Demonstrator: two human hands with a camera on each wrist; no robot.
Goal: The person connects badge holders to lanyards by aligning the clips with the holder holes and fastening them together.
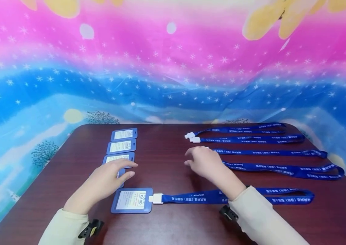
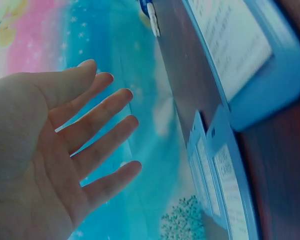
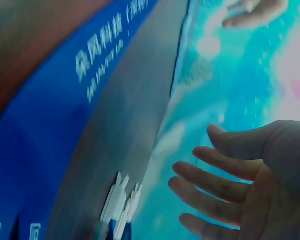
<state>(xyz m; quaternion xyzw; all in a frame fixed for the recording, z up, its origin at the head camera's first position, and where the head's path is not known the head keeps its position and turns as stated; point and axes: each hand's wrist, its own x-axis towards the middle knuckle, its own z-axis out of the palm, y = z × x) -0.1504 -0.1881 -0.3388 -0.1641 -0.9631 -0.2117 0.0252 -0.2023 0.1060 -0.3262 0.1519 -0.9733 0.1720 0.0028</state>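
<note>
In the head view my left hand (image 1: 104, 180) hovers over the left column of blue badge holders, thumb and fingers apart and holding nothing. It partly hides two badge holders (image 1: 120, 173). Just in front of it lies a badge holder (image 1: 131, 200) joined by a white clip (image 1: 157, 198) to a blue lanyard (image 1: 188, 199) stretched out to the right. My right hand (image 1: 208, 165), also holding nothing, is raised near the clip ends of the middle lanyards and covers some of them. Both wrist views show spread, relaxed fingers on the left hand (image 2: 65, 135) and right hand (image 3: 250, 180).
Farther back on the left lie more badge holders (image 1: 124, 134), each with a card inside. Several loose blue lanyards (image 1: 252, 139) lie in rows on the right, their white clips (image 1: 195, 140) facing left. A patterned cloth (image 1: 167, 68) hangs behind the dark wooden table (image 1: 160, 170).
</note>
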